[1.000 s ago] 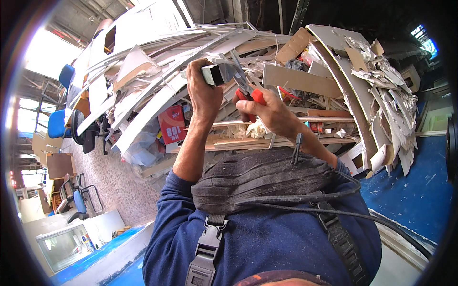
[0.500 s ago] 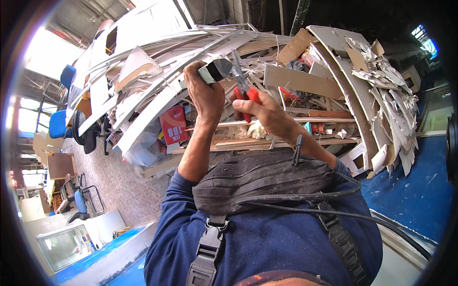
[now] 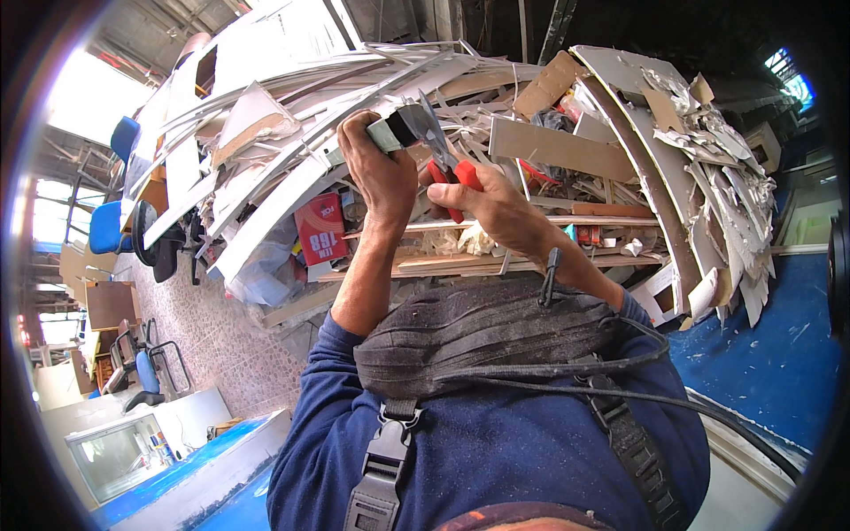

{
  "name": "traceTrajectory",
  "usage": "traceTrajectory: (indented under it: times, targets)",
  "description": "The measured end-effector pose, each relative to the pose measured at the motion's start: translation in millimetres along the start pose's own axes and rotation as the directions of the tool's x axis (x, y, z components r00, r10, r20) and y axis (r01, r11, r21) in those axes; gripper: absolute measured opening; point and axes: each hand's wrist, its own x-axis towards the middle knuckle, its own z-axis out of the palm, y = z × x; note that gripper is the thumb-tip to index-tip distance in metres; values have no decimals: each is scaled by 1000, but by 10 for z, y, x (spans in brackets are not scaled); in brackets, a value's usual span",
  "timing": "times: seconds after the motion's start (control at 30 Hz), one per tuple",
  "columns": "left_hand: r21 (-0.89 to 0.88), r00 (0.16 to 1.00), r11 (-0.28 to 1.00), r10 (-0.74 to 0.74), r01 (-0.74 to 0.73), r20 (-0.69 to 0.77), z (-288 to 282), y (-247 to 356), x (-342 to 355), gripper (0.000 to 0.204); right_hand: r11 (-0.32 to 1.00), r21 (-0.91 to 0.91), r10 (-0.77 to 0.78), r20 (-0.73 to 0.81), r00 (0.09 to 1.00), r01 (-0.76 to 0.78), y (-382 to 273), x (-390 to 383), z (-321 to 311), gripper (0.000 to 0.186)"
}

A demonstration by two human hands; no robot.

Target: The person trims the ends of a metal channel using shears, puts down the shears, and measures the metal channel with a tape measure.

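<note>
scrap pile (image 3: 620,159) behind, left hand (image 3: 379,173) gripping strip (image 3: 382,134), right hand (image 3: 496,205) with pliers (image 3: 443,155)

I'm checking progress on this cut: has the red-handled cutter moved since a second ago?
Barely. The cutter in the right hand sits a touch higher against the scrap pile than before, its blades at the pale strip held by the left hand.

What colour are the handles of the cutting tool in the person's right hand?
Red, seen best in the head view: the metal snips' plastic-covered handles, held by the right hand.

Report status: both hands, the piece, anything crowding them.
Left hand gripping pale green strip. Right hand shut on red-handled snips, blades at strip's end. Heap of white offcuts close behind.
</note>
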Motion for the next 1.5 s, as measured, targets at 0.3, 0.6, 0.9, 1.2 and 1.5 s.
traceTrajectory:
  times: [0.3,0.6,0.9,1.2,1.5]
  targets:
    - [-60,1000,998,-15,16,21,-1,20,-21,40,990,134,32,-15,999,-30,20,-15,7,43]
    - [-70,997,997,-37,41,64,-9,21,-32,43,998,-29,47,23,999,-47,39,-23,-51,43]
    - [-51,998,999,5,-2,58,-35,24,-46,37,996,85,-1,39,999,-2,-23,-40,-16,31]
    - [-110,987,989,-85,100,134,78,38,-130,35,961,259,146,-158,977,-102,65,25,-187,27]
    - [-337,895,891,-147,304,421,-305,21,383,22,469,-880,-673,-299,676,77,-23,181,-541,38]
